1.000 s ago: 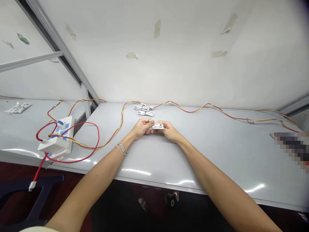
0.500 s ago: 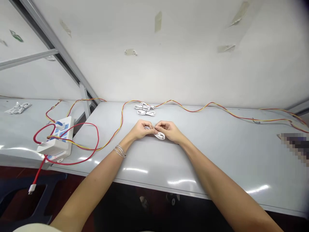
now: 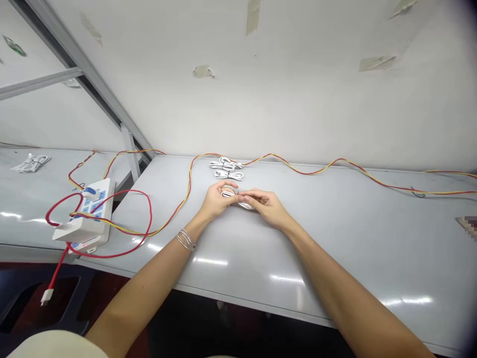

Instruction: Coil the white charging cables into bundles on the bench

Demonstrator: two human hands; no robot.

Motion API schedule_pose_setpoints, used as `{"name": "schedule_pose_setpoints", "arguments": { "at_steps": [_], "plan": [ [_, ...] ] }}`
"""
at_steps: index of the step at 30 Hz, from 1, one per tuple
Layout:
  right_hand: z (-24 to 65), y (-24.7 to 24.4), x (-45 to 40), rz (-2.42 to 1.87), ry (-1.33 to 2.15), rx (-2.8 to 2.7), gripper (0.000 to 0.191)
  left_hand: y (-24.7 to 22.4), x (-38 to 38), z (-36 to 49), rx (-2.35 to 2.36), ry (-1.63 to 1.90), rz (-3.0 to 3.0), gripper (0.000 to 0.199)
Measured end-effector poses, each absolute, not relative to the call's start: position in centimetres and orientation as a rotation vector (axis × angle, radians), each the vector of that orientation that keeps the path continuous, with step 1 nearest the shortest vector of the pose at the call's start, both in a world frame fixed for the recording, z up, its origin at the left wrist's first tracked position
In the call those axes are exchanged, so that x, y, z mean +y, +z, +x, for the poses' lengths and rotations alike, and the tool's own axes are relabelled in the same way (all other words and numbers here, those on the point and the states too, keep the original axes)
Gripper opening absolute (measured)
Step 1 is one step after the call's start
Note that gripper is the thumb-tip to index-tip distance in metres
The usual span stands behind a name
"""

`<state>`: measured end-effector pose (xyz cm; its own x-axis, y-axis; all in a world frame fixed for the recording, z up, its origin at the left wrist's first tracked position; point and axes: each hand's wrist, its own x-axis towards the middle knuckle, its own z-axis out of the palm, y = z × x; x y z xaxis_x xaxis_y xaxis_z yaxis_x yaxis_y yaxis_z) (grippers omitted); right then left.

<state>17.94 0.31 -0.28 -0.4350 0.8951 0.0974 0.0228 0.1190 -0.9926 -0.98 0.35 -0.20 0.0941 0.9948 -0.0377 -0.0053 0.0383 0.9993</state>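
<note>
A coiled white cable (image 3: 246, 205) is held low over the grey tabletop, between my two hands. My left hand (image 3: 218, 200) pinches its left side with thumb and fingers, partly covering the loops. My right hand (image 3: 267, 205) has thumb and fingertips pressed together at the middle of the coil, where a thin dark tie sticks up. The fingertips hide most of the tie. Just beyond my hands lie more tied white cable bundles, a nearer one (image 3: 228, 175) and some farther ones (image 3: 224, 164) close together.
On the left stands a white power strip (image 3: 106, 201) with plugged-in adapters and a looping red cable (image 3: 150, 211). A red-and-yellow wire (image 3: 305, 172) runs along the back of the table (image 3: 354, 233). Another white cable bundle (image 3: 32, 164) lies far left, near a metal frame (image 3: 100, 99).
My right hand's fingers have moved left over the coil, meeting my left fingertips and covering more of the cable. My left index finger has lifted a little. The camera view has shifted slightly.
</note>
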Motion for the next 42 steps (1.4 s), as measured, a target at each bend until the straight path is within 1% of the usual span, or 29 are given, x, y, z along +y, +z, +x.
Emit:
{"name": "schedule_pose_setpoints", "arguments": {
  "at_steps": [3, 9, 13, 18, 23, 29, 32, 34, 37, 38, 42],
  "plan": [
    [17.8, -0.3, 0.2, -0.914, 1.414, -1.608, 0.034, -0.5, 0.4, -1.0, 1.176, 1.142, 1.228, 0.036],
    [17.4, -0.7, 0.3, -0.966, 1.519, -1.336, 0.039, -0.7, 0.5, -1.0, 1.153, 1.164, 1.207, 0.035],
    [17.3, -0.8, 0.5, -1.009, 1.417, -1.286, 0.034, -0.5, 0.5, -1.1, 1.084, 1.157, 1.196, 0.031],
    [17.3, -0.7, 0.4, -1.033, 1.330, -1.332, 0.033, -0.5, 0.3, -1.2, 1.026, 1.102, 1.182, 0.035],
    [17.1, -0.6, 0.3, -1.008, 1.224, -1.360, 0.029, -0.7, 0.2, -1.3, 1.010, 1.079, 1.212, 0.031],
    [17.0, -1.0, 0.5, -1.000, 1.167, -1.327, 0.034, -0.9, 0.3, -1.2, 1.031, 1.088, 1.198, 0.038],
    [17.0, -1.0, 0.5, -0.988, 1.138, -1.351, 0.034, -0.9, 0.3, -1.1, 1.027, 1.128, 1.201, 0.035],
    [16.9, -0.9, 0.4, -0.971, 1.178, -1.379, 0.038, -0.9, 0.3, -1.1, 1.032, 1.157, 1.201, 0.033],
    [16.9, -0.7, 0.2, -0.919, 1.297, -1.418, 0.051, -0.7, 0.3, -1.0, 1.029, 1.181, 1.185, 0.034],
    [16.9, -0.6, 0.1, -0.898, 1.333, -1.415, 0.050, -0.6, 0.3, -1.0, 1.020, 1.172, 1.180, 0.035],
    [17.3, -0.2, 0.2, -0.840, 1.428, -1.380, 0.038, -0.2, 0.4, -1.3, 0.978, 1.070, 1.201, 0.034]
  ]
}}
